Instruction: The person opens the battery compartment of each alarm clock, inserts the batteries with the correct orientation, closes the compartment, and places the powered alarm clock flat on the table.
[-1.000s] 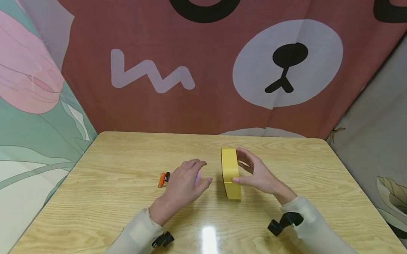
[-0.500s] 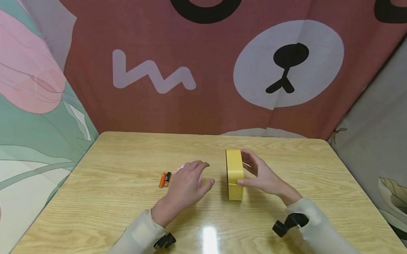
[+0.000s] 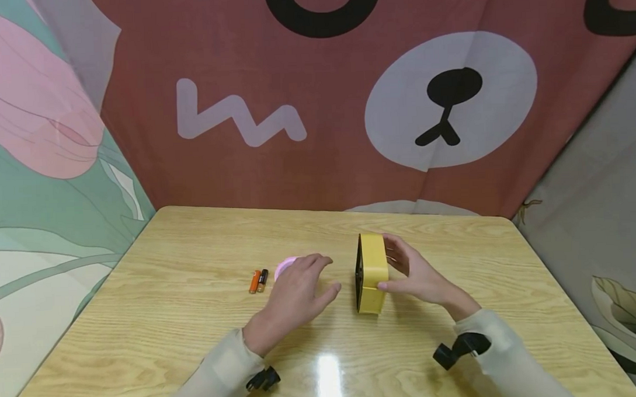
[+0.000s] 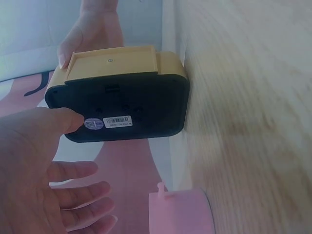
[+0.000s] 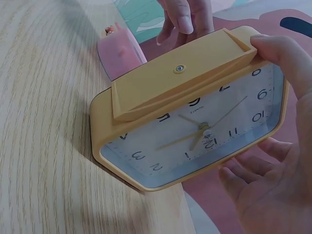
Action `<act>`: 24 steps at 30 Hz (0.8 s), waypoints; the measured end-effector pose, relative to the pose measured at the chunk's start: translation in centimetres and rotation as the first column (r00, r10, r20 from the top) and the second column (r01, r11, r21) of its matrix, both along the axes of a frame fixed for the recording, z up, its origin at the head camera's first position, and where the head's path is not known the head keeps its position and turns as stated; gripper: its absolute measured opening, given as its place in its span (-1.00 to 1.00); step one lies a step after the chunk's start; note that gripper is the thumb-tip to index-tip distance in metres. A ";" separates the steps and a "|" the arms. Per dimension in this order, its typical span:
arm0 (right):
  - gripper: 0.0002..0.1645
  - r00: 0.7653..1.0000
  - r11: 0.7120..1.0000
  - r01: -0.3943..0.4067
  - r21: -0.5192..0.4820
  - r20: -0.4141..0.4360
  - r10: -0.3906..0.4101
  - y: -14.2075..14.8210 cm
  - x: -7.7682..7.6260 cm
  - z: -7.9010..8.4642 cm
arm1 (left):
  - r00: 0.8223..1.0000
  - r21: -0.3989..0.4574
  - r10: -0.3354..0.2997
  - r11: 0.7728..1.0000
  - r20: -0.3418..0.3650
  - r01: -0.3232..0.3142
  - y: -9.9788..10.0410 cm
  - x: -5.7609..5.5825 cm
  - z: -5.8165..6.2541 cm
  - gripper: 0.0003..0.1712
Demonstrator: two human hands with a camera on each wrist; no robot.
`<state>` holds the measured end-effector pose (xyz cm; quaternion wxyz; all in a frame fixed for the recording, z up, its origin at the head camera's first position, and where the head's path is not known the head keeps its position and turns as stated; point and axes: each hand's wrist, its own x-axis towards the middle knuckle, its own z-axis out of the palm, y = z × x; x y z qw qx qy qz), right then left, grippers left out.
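A yellow alarm clock point(image 3: 374, 269) is held on end at the table by my right hand point(image 3: 423, 279), thumb on one side and fingers on the other. Its black back point(image 4: 126, 105), with a barcode label, faces left. The right wrist view shows the white dial point(image 5: 214, 124) and a screw in the base. My left hand point(image 3: 295, 290) hovers left of the clock, fingers loosely extended and holding nothing. In the head view a gap separates it from the clock. Partly hidden behind that hand is a pink rounded thing point(image 3: 282, 268) with a small knob; its kind is unclear.
An orange battery point(image 3: 255, 281) and a black one with a copper-coloured end point(image 3: 262, 280) lie side by side left of the left hand. The wooden table point(image 3: 204, 243) ends at a printed cloth point(image 3: 233, 178) behind.
The clock and right hand have shifted rightward, and the clock has turned so its dark back edge shows. My left hand has drifted slightly right, uncovering more of the pink thing. The batteries stay put.
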<state>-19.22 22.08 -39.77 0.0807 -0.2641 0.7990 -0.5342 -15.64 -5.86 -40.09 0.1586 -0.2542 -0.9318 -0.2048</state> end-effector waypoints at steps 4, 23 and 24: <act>0.11 1.000 1.000 -0.007 0.010 0.001 0.007 0.3 0.0 0.0 | 0.999 0.009 -0.006 1.000 0.033 0.006 0.3 0.0 0.0 -0.44; 0.16 0.999 0.998 -0.035 0.053 0.021 0.034 1.2 0.0 0.3 | 0.996 -0.021 -0.030 0.999 0.088 0.032 1.5 -0.1 0.3 -0.43; 0.16 0.999 0.998 -0.037 0.055 0.020 0.036 1.3 0.0 0.3 | 0.996 -0.018 -0.034 0.999 0.084 0.035 1.6 -0.1 0.3 -0.43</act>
